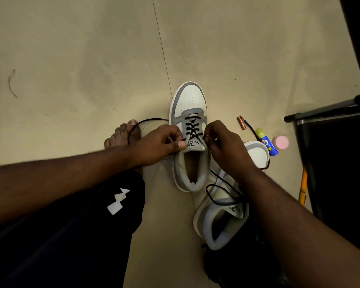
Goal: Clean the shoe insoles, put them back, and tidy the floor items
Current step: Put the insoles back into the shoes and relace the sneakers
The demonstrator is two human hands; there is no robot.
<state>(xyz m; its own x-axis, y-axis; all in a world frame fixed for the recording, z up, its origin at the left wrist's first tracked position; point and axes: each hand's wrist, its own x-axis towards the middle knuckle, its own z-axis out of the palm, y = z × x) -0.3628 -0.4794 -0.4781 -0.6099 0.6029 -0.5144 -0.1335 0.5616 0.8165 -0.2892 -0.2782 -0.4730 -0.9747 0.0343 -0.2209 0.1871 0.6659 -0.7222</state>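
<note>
A: Left to right, hands first?
B: Left hand [160,142] reaches in from lower left, forearm across the knee, fingers curled and pinching the lace [192,129] at the left side of the tongue, thumb on the tongue's edge. Right hand [222,142] comes from lower right, fingers bent and pinching the lace on the right side

A: The shoe?
B: Shoe [190,134] is white with grey panels, black lace crossed up the eyelets, grey collar. It stands upright on the floor [92,59] at centre, long axis near vertical in the view, toe pointing away from the person. A loose lace end loops left over the bare foot [123,134]

A: Right of it?
B: Second shoe [227,204], same colours, under the right forearm, toe pointing up and right, lace slack. Beyond it a battery [241,122], glue stick [266,142], pink cap [281,142], close together
</note>
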